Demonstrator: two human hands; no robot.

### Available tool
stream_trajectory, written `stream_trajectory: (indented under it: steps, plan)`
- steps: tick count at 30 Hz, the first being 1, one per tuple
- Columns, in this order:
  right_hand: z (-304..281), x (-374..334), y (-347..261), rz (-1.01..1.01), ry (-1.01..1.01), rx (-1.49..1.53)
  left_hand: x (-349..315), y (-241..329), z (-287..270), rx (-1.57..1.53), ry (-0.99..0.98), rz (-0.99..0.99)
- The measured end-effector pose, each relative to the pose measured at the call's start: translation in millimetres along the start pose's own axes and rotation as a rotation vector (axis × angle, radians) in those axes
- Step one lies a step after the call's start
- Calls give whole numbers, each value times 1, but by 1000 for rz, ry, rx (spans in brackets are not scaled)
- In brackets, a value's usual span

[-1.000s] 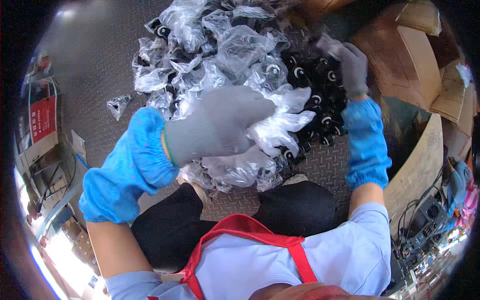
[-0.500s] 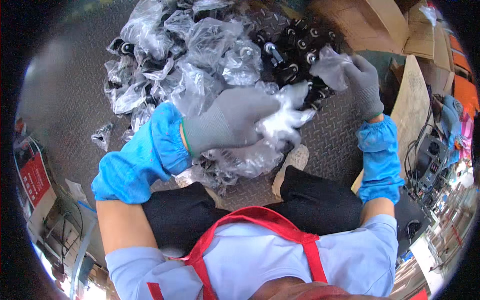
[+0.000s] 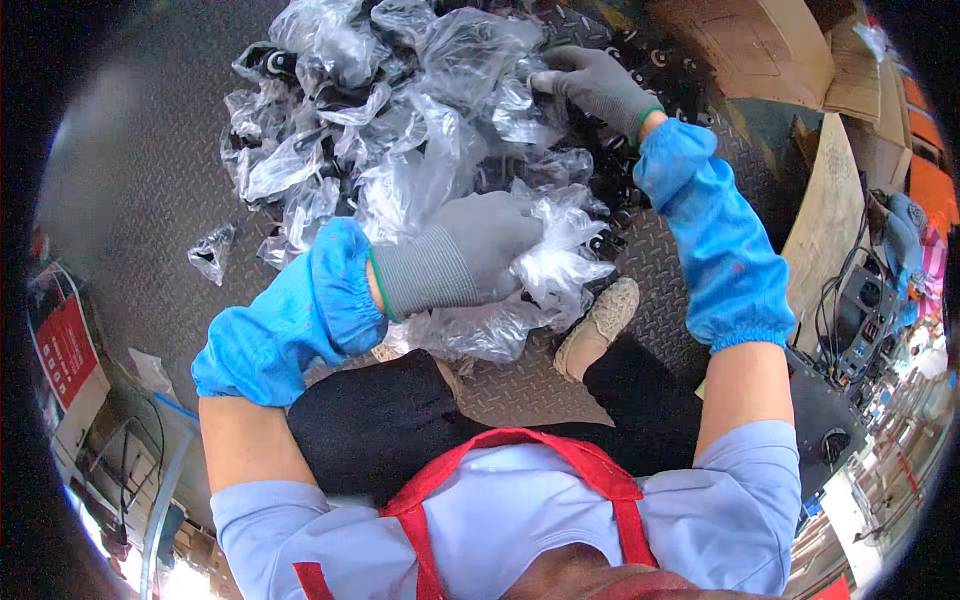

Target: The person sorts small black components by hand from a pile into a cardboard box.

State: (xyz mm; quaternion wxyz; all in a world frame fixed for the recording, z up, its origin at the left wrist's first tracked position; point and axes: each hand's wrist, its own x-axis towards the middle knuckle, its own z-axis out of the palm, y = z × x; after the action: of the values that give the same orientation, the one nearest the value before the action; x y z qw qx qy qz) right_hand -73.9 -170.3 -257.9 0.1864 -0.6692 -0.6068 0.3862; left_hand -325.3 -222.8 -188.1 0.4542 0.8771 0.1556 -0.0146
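My left hand [image 3: 475, 248], in a grey knit glove, is closed on a bunch of crumpled clear plastic bags [image 3: 568, 250] in front of my knees. Further off and to the right, my right hand [image 3: 598, 84], gloved the same way, reaches over the edge of the heap with thumb and fingers apart. Its fingertips are beside a clear bag in the heap of plastic-wrapped parts [image 3: 410, 130]. Black castors with pale round centres [image 3: 660, 58] lie unwrapped beyond that hand. My right palm and some fingertips are hidden.
Under everything is a dark tread-plate floor [image 3: 140, 200]. Opened cardboard boxes [image 3: 750, 50] and a wooden board [image 3: 825, 200] stand at the right. A small loose plastic piece [image 3: 212, 253] lies left of the heap. My shoe [image 3: 597, 328] is close to the bunched bags.
My right hand has moved left and away from me to the heap's edge; the plastic bag it held is no longer in it. My left hand still grips the bunched bags.
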Motion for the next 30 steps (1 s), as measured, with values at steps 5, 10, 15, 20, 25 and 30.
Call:
stream_trajectory:
  steps: [5, 10, 15, 20, 25, 30]
  plan:
    - [-39, -43, -16, 91, -101, 46, -7, -4, 0, 24, -34, -14]
    - [-86, -97, -29, 267, 107, 419, -3, 10, -6, 7, 10, -59]
    - [-77, -120, -3, 219, 280, 326, 12, 19, -5, 52, 59, 27]
    - [-94, -119, 40, 393, 522, 365, 17, 14, -2, 116, 5, 45]
    - [-107, -122, 142, 498, 254, -276, 19, 5, 14, 64, 76, 108]
    - [-70, -112, 40, -167, 340, -852, 13, 2, 19, 43, 110, 56]
